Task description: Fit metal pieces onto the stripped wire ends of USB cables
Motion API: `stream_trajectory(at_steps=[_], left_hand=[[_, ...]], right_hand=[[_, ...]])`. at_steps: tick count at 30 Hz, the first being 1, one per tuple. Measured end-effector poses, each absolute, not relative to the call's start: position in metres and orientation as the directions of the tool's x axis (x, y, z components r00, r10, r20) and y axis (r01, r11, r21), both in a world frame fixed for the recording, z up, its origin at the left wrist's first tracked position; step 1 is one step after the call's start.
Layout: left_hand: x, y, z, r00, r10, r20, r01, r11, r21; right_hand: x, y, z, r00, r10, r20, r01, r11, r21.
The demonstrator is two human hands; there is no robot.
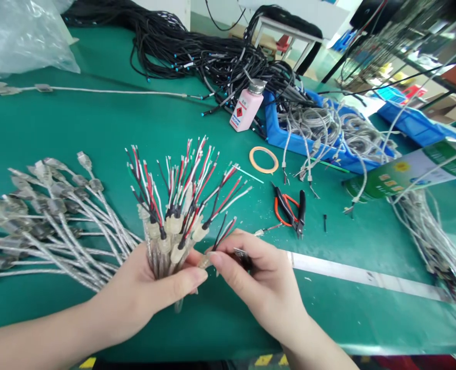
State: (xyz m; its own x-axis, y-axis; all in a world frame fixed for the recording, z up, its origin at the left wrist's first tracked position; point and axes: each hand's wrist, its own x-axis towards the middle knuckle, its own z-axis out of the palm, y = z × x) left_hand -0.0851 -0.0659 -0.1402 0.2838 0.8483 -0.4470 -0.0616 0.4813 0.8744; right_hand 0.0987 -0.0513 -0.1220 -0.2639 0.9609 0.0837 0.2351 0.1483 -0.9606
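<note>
With left hand point(145, 285), gripping a cable bundle point(163, 244) at about eight o'clock from mid-view. With right hand point(257, 277), pinching one cable end point(205, 260) at the bundle's four o'clock, short of pliers point(299, 222) on the green surface point(108, 121) at three.

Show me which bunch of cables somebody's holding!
The pale bunch in the left hand, with red, white and black wires fanning upward. No hand holds the black cables or the pale coils in the blue bin.
</note>
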Motion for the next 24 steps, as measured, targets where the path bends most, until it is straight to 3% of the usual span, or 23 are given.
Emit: stream_trajectory(at_steps=[6, 12, 19, 24], left_hand=[[-0.079, -0.061, -0.133, 0.323, 0.835, -0.445, -0.093, 0.496, 0.863], [-0.081, -0.06, -0.131, 0.37, 0.836, -0.405, -0.089, 0.466, 0.88], [-0.077, -0.06, -0.131, 0.356, 0.824, -0.44, -0.188, 0.524, 0.831], [-0.078, -0.061, -0.131, 0.341, 0.842, -0.418, -0.125, 0.481, 0.868]], right_hand=[[0.093, -0.05, -0.127, -0.207, 0.973, 0.104, 0.237, 0.154, -0.959], [0.098, -0.043, -0.131, -0.332, 0.943, -0.025, -0.023, -0.034, -0.999], [0.102, -0.045, -0.13, -0.239, 0.971, -0.005, 0.046, 0.006, -0.999], [0.101, -0.044, -0.133, -0.286, 0.958, -0.04, -0.086, -0.067, -0.994]])
